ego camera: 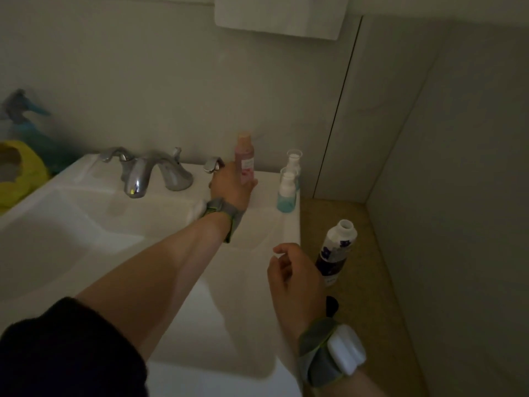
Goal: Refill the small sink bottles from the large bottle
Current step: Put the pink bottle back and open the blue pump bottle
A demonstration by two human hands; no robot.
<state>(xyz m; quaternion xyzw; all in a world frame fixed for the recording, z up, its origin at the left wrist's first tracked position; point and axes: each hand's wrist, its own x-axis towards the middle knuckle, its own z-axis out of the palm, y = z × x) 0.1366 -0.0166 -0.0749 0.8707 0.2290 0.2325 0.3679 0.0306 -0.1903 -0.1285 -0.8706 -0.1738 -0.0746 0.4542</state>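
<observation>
Gripping, apparently, the pink bottle point(244, 156) on the sink point(257, 224) with the left hand point(229, 186); holding nothing in the loosely curled right hand point(294, 276), near the uncapped large bottle point(336, 250).

Black sleeve point(71, 353), grey-green wristbands point(313, 346), white sensor point(346, 349)

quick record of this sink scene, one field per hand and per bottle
left hand: grips the pink bottle, which stands upright on the sink ledge
right hand: fingers loosely curled, holds nothing, over the sink's right edge
front small bottle: blue liquid, upright, right end of the ledge
rear small bottle: just behind the front one, clear cap on
large bottle: white with purple flowers, cap off, upright on the lower surface right of the sink
faucet: chrome, no water visible
</observation>
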